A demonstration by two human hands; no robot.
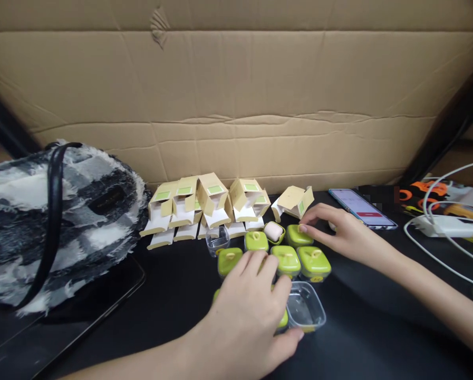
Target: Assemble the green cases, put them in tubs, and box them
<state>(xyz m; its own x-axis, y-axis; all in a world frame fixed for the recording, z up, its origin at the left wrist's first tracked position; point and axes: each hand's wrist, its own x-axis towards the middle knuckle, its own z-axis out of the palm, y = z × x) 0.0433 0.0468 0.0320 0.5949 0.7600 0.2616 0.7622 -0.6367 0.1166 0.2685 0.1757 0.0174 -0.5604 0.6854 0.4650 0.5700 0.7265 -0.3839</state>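
At twelve o'clock from the green-lidded tubs (pixel 315 258), a cardboard sheet (pixel 236 79) is stood behind the black bench (pixel 363 327); a fluffy bag (pixel 89 227) is set at nine. Over the tubs the left hand (pixel 252 306) is spread palm-down; whether anything is held beneath cannot be told. At two, a lid appears touched by the right hand (pixel 335 227), its grip nearly closed, hold uncertain. Opened cartons (pixel 213 189) are strewn at eleven. With tubs packed so close, neighbours could be shoved askew, and the lidless clear tub (pixel 305 306) at four tipped by the left thumb.
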